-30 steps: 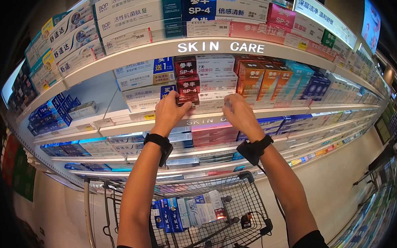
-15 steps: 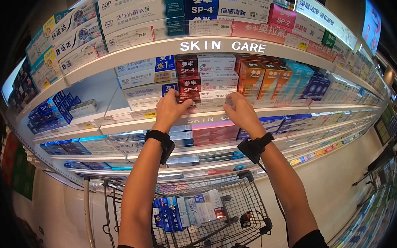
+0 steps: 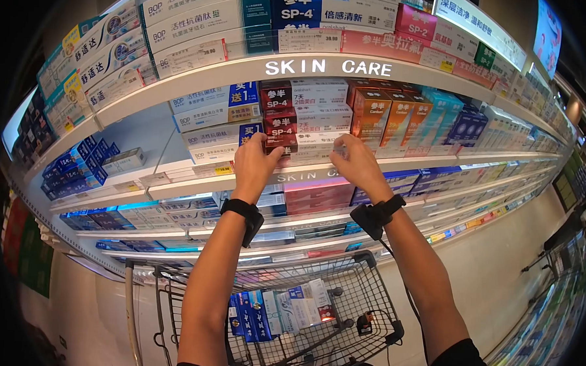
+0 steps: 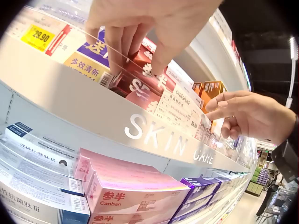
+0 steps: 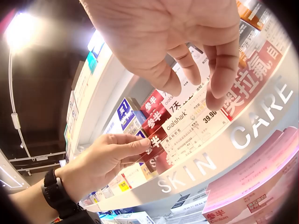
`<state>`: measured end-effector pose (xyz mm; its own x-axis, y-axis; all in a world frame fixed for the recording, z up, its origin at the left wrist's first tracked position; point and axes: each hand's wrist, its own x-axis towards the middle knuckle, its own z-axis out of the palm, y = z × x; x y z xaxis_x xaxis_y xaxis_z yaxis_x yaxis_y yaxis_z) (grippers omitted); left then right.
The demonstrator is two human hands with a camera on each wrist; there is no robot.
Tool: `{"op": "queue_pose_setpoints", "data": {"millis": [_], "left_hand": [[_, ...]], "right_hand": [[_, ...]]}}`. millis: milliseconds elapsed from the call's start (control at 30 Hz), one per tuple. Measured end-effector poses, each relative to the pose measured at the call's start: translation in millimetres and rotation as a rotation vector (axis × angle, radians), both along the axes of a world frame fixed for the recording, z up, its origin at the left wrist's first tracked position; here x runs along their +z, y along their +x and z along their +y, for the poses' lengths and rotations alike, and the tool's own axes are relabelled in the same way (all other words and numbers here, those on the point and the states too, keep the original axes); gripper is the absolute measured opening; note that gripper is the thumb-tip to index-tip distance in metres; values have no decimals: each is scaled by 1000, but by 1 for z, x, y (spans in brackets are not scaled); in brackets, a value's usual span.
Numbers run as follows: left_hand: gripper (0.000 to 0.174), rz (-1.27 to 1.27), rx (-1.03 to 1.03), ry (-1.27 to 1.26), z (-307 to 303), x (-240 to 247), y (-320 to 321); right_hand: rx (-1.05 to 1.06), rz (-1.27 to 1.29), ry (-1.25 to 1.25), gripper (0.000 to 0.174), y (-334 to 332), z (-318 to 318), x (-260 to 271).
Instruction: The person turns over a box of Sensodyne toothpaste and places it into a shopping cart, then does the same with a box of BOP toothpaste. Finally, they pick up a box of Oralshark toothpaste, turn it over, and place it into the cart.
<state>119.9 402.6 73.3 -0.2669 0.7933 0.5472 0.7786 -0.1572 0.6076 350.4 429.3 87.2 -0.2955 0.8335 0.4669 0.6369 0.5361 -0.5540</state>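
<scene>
On the middle shelf stands a stack of red and white toothpaste boxes (image 3: 322, 124), marked SP-4 and oralshark. My left hand (image 3: 253, 166) is at its left end, fingers bent down beside the lower box's red end and thumb against its front. In the left wrist view the thumb and fingers straddle the red end (image 4: 142, 65). At the stack's right end is my right hand (image 3: 357, 163), its fingers loosely bent and apart, fingertips close over the lower box's white end. A price strip (image 5: 191, 126) and clear lip partly cover the lower box.
BOP boxes (image 3: 215, 137) stand left of the stack, orange Canban boxes (image 3: 374, 118) right of it. Another shelf with a lit SKIN CARE edge (image 3: 327, 68) hangs above. Below stands a wire shopping cart (image 3: 360, 284) holding several toothpaste boxes (image 3: 277, 313).
The right hand was blurred a second ago at the stack's right end and now looks steadier, slightly higher. My left hand has shifted slightly right, staying at the red end.
</scene>
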Motion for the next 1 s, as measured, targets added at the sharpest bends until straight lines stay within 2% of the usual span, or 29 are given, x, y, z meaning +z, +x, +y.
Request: {"op": "queue_pose_setpoints", "data": {"millis": [100, 233, 333, 533, 733, 833, 933, 1000], "left_hand": [[39, 19, 8, 45, -2, 0, 3], [31, -3, -42, 186, 2, -8, -1], [26, -41, -78, 154, -3, -16, -7], [19, 205, -51, 110, -5, -12, -8], [20, 295, -40, 157, -11, -13, -8], [20, 205, -70, 29, -7, -14, -10], [21, 225, -52, 23, -8, -12, -10], [22, 273, -48, 118, -6, -14, -12]], "right_hand": [[59, 102, -183, 32, -2, -1, 6], [69, 140, -98, 34, -20, -1, 4], [75, 147, -54, 35, -23, 8, -7], [75, 94, 63, 35, -20, 6, -12], [16, 143, 34, 35, -13, -8, -6], [-33, 153, 55, 35, -10, -9, -11], [-58, 167, 43, 36, -9, -10, -11], [-72, 155, 42, 36, -8, -10, -9]]}}
